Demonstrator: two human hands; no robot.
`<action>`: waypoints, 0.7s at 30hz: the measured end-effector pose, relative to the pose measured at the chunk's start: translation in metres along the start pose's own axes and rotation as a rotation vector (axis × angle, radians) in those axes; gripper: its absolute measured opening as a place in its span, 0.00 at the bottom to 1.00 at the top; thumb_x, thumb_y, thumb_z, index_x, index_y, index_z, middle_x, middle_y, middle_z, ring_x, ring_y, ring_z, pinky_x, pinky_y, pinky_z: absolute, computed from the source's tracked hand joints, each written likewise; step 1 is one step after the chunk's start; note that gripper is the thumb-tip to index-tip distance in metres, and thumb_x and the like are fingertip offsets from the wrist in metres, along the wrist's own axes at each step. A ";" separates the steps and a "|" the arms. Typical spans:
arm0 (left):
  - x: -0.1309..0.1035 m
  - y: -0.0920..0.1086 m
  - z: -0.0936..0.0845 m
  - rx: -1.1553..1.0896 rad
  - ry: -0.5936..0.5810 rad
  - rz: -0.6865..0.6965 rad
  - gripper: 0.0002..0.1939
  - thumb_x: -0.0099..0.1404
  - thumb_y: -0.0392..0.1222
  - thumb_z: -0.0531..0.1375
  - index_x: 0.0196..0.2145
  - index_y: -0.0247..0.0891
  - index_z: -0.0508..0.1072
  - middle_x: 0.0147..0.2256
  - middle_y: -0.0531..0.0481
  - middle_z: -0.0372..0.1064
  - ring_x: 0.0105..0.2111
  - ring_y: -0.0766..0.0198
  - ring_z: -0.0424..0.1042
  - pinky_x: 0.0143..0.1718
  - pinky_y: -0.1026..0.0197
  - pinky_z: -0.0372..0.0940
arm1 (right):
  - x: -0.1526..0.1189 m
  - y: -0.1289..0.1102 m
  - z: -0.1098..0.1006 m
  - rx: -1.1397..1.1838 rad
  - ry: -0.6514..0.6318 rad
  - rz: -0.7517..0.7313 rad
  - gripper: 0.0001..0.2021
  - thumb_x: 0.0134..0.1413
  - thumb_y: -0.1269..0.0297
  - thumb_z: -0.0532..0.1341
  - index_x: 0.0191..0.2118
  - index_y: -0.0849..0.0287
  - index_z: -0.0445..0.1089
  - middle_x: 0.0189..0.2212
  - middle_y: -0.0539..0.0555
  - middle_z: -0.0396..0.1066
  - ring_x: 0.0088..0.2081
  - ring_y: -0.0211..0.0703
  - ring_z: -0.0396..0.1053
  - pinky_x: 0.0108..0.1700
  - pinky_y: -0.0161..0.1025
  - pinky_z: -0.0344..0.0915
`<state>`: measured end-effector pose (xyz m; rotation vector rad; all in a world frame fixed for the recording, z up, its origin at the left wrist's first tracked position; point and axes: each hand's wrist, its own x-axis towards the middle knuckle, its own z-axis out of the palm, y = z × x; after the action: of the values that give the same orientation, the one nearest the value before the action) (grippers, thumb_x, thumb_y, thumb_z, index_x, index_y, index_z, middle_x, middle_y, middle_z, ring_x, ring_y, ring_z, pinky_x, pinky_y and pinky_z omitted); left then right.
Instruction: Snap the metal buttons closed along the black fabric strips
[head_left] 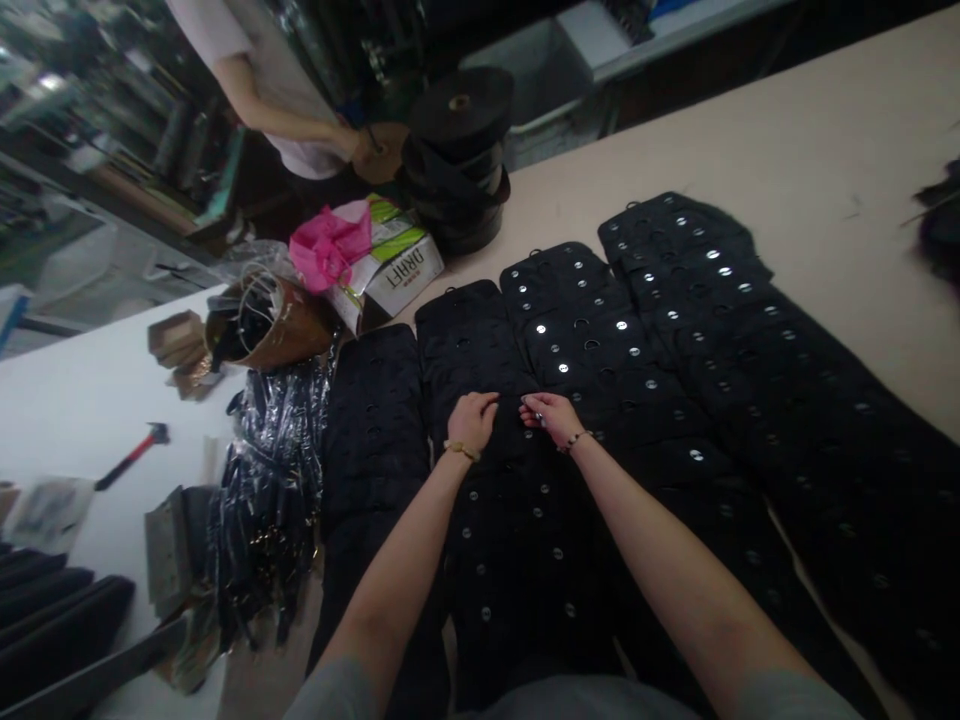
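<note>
Several long black fabric pieces (517,470) lie side by side in overlapping stacks, many dotted with shiny round metal discs (564,369). Over the second stack from the left, my left hand (474,422) has its thumb and finger drawn together at the black cloth. What they pinch is too dark to make out. A short gap to the right is my right hand (551,418), its fingers curled and closed. Something small and shiny, like a metal disc, shows at its fingertips, just above the fabric. D-shaped rings (592,345) stand on the stack beyond it.
Left lie plastic-wrapped black straps (274,480), a brown bucket (281,325) and a hammer (135,455). A printed carton (405,278) with a pink bag (330,248) stands behind, beside black webbing rolls (459,150). Across the table, another person's hand (364,145) touches a brown disc.
</note>
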<state>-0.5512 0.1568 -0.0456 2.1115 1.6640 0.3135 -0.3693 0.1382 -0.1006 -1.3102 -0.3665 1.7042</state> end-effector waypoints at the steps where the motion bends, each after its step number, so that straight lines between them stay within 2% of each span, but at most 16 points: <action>1: 0.004 0.012 0.006 -0.016 -0.053 0.084 0.15 0.68 0.43 0.53 0.49 0.45 0.73 0.44 0.48 0.72 0.45 0.60 0.67 0.49 0.60 0.61 | 0.000 0.000 -0.001 0.009 -0.014 0.000 0.03 0.52 0.70 0.66 0.31 0.65 0.74 0.24 0.55 0.75 0.22 0.34 0.71 0.23 0.28 0.71; 3: 0.014 0.031 0.017 -0.026 -0.136 0.148 0.16 0.67 0.40 0.52 0.49 0.45 0.74 0.44 0.49 0.73 0.44 0.60 0.67 0.49 0.60 0.61 | -0.002 -0.001 -0.003 0.043 -0.032 0.002 0.03 0.51 0.70 0.66 0.31 0.65 0.74 0.24 0.55 0.75 0.23 0.34 0.72 0.24 0.29 0.72; 6: 0.027 0.042 0.022 -0.033 -0.162 0.108 0.13 0.66 0.39 0.54 0.42 0.43 0.77 0.42 0.49 0.74 0.44 0.60 0.68 0.49 0.59 0.62 | -0.003 -0.002 -0.004 0.082 -0.041 0.009 0.04 0.51 0.69 0.67 0.31 0.65 0.74 0.26 0.55 0.76 0.25 0.35 0.73 0.26 0.28 0.73; 11: 0.039 0.035 0.020 -0.182 -0.230 0.032 0.07 0.61 0.39 0.59 0.37 0.41 0.76 0.35 0.52 0.75 0.36 0.65 0.71 0.43 0.63 0.64 | -0.003 0.000 -0.001 0.081 -0.002 -0.008 0.02 0.51 0.72 0.67 0.30 0.65 0.75 0.24 0.55 0.75 0.24 0.35 0.73 0.27 0.28 0.73; 17: 0.056 0.025 0.024 -0.208 -0.047 -0.203 0.07 0.63 0.39 0.56 0.37 0.41 0.74 0.34 0.52 0.75 0.35 0.65 0.72 0.40 0.64 0.64 | -0.002 0.002 0.005 0.074 0.079 -0.012 0.02 0.52 0.71 0.66 0.31 0.65 0.74 0.25 0.56 0.76 0.23 0.35 0.73 0.24 0.29 0.72; 21: 0.068 0.020 0.026 -0.193 -0.103 -0.201 0.06 0.63 0.38 0.56 0.35 0.41 0.74 0.36 0.51 0.75 0.38 0.64 0.72 0.42 0.63 0.63 | -0.003 0.001 0.004 0.072 0.083 -0.022 0.03 0.51 0.70 0.66 0.30 0.65 0.74 0.25 0.55 0.75 0.23 0.36 0.73 0.25 0.29 0.73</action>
<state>-0.5056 0.2138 -0.0651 1.7754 1.6953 0.2846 -0.3732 0.1366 -0.0975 -1.3151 -0.2677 1.6248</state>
